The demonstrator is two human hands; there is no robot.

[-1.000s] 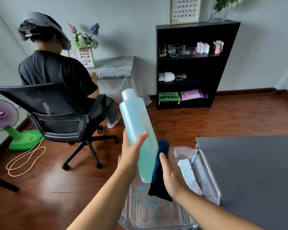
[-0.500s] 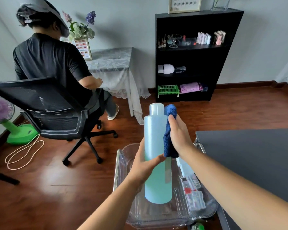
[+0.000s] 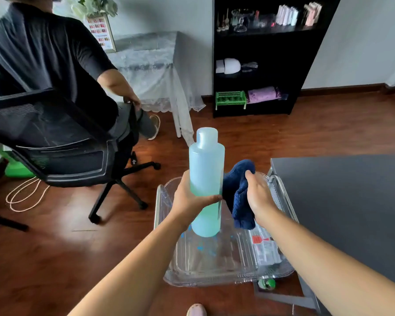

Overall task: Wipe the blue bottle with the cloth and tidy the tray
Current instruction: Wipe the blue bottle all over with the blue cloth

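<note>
A tall pale-blue bottle (image 3: 205, 169) stands upright in the air over a clear plastic tray (image 3: 214, 270). My left hand (image 3: 192, 197) is wrapped around its middle. To the bottle's right, my right hand (image 3: 259, 197) grips a bunched dark-blue cloth (image 3: 237, 190) that touches the bottle's lower right side. The tray has blue specks on its floor and small packets (image 3: 263, 247) along its right side.
A dark grey table (image 3: 347, 201) lies to the right of the tray. A person sits on a black office chair (image 3: 62, 142) at the left. A black shelf (image 3: 260, 55) stands at the back. A white cord (image 3: 25, 197) lies on the wooden floor.
My right hand has slid the cloth down from beside the bottle's cap to its lower right side. The bottle stays upright in my left hand over the tray.
</note>
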